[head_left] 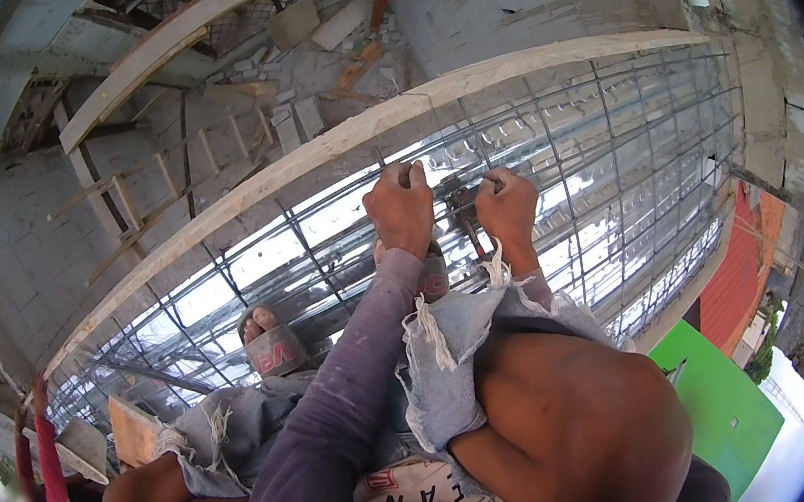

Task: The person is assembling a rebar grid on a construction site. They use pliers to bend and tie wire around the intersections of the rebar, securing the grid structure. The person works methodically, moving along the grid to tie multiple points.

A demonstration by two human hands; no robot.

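Note:
I squat over a grid of steel reinforcing bars (562,181) laid above shiny corrugated metal decking (499,139). My left hand (400,209) is closed, knuckles up, over the bars near the wooden edge board (348,137). Just to its right, my right hand (508,213) is closed too, thumb and fingers pressed together. Whatever either hand pinches is too small or hidden to make out. Between the hands a dark slim hand tool (468,218), with a bit of red at its near end, lies on the bars; its kind is unclear.
Beyond the edge board is a drop to a lower floor with a wooden ladder-like frame (162,175) and rubble (273,61). My sandalled foot (273,342) rests on the bars. At left, a person in a red sleeve (54,484) reaches to the board. A concrete wall (771,105) stands right.

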